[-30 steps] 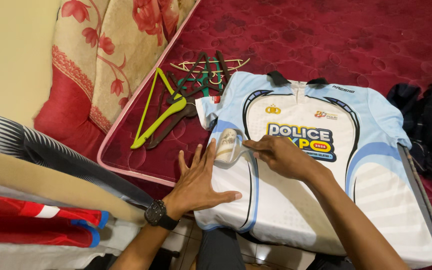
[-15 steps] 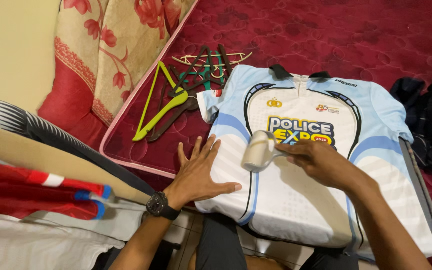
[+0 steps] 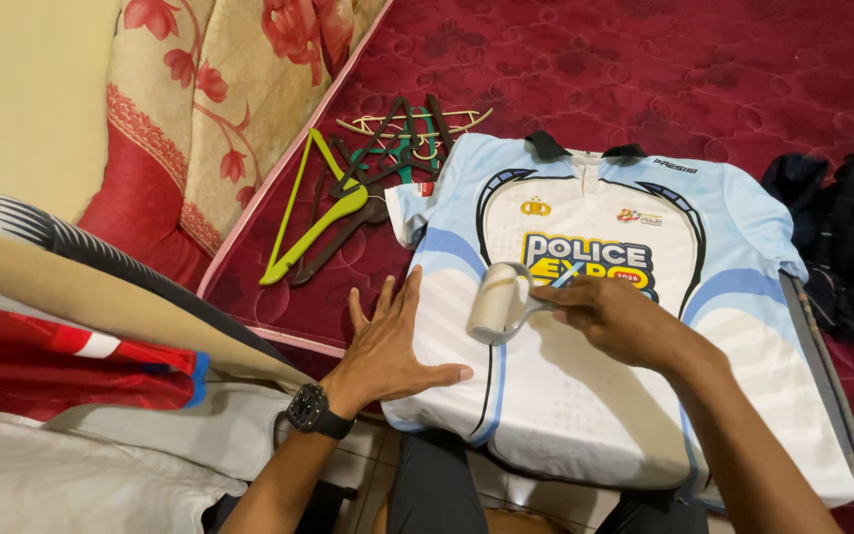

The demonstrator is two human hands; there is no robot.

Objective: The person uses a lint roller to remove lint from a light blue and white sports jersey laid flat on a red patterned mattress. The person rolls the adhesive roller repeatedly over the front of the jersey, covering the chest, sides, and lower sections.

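Observation:
A light-blue and white sports jersey lies flat, front up, over a board on a maroon mattress. My left hand presses flat on the jersey's lower left edge, fingers spread, a black watch on the wrist. My right hand grips the handle of a white lint roller, whose roll sits on the jersey's left chest area beside the printed logo.
A pile of clothes hangers, lime green, dark and cream, lies left of the jersey. A floral red pillow leans at far left. Dark clothes lie at right. Folded red, white and striped garments are stacked at lower left.
My right hand has carried the lint roller to the right and slightly down across the jersey's chest. My left hand stays pressed on the left edge.

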